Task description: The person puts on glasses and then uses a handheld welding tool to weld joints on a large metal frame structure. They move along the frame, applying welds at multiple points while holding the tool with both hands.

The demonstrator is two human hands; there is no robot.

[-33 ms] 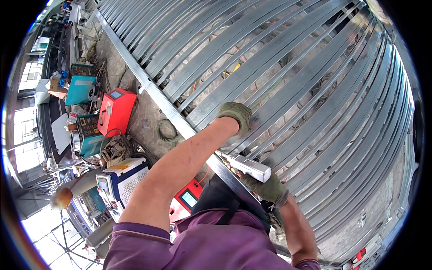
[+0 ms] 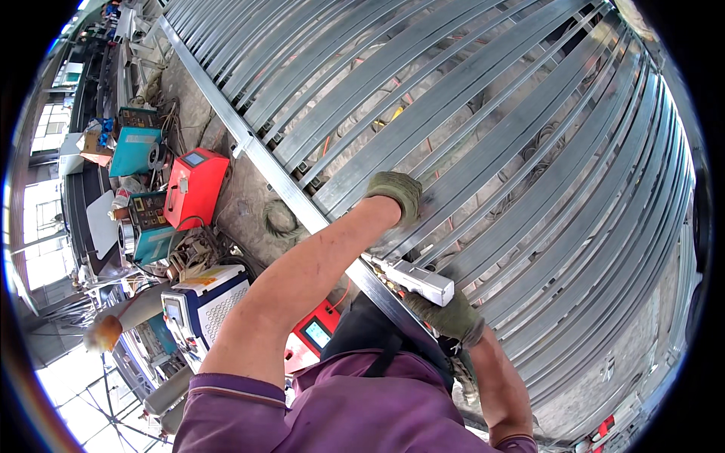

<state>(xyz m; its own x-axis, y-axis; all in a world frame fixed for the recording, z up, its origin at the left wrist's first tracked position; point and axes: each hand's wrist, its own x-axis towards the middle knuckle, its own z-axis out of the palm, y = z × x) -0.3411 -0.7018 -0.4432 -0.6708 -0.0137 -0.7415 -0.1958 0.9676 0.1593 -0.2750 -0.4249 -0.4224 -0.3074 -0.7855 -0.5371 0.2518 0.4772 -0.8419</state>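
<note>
My right hand (image 2: pixel 447 315), in a dark green knit glove, is wrapped round a silver, boxy handheld welding gun (image 2: pixel 424 282). The gun's thin nozzle points left, toward the long metal edge rail (image 2: pixel 283 185) of a frame. Farther ahead, my left hand (image 2: pixel 396 195), gloved alike, is over the flat grey metal bars (image 2: pixel 453 177) with its back toward me. Its fingers curl down out of sight, so whether they grip a bar is hidden. The bars run side by side away from the rail, with gaps between them.
Left of the rail stand a red machine (image 2: pixel 198 185), teal machines (image 2: pixel 136 143) and a white-and-blue cabinet (image 2: pixel 215 302). Another red unit (image 2: pixel 311 334) with a lit screen is close by my waist. Cables and a coiled line (image 2: pixel 281 219) lie on the concrete floor.
</note>
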